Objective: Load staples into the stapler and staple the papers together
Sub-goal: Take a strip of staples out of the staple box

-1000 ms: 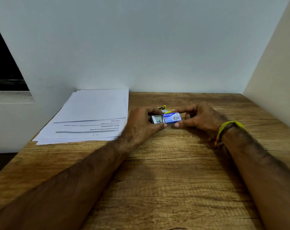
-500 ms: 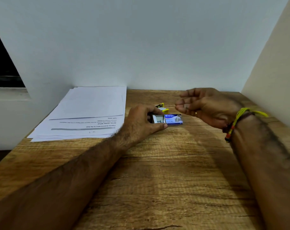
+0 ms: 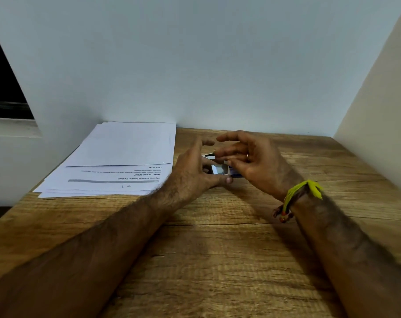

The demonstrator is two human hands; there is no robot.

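The left hand (image 3: 192, 171) rests on the wooden desk (image 3: 217, 260) with its thumb and fingers closed around the open white tray of a small staple box (image 3: 218, 169), holding it down on the wood. The tray's blue sleeve shows just to the right, mostly covered by the right hand (image 3: 252, 161). That hand hovers over the box with fingers spread and loosely curled, palm turned toward the left hand; its fingertips seem to pinch a thin dark strip, possibly staples, though blur makes it hard to tell. A ring sits on one finger, and a yellow thread band (image 3: 302, 191) with beads circles the right wrist.

The stapler itself is hidden behind the hands; only a small pale bit shows between the fingers. The papers (image 3: 117, 161) lie in a loose stack at the desk's back-left, touching the wall (image 3: 195, 65), printed text facing away, just beside the left hand. Both forearms reach in from the near edge.
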